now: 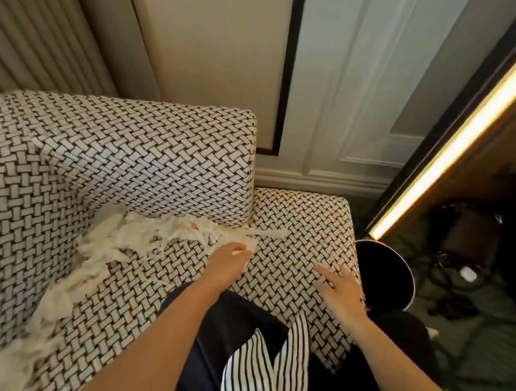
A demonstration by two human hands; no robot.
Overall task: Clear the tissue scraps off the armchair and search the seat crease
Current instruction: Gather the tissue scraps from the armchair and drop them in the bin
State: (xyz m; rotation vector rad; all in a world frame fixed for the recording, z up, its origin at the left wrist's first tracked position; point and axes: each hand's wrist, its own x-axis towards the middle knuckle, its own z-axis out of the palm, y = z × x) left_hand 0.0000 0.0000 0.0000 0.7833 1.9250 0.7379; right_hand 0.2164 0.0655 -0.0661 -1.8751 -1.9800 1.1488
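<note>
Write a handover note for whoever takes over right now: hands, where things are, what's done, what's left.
Left hand: on the seat at the near end of the tissue scraps, fingers curled on a piece; a firm grip cannot be confirmed.
Right hand: open, flat on the armchair's right armrest, holding nothing.
Tissue scraps: a long shredded trail along the seat crease and down the left side of the armchair seat.
Black bin: on the floor just right of the armrest; its inside is too dark to read.
Done: little, most scraps remain on the seat.
Left: gather the scraps, bin them, then search the crease.
</note>
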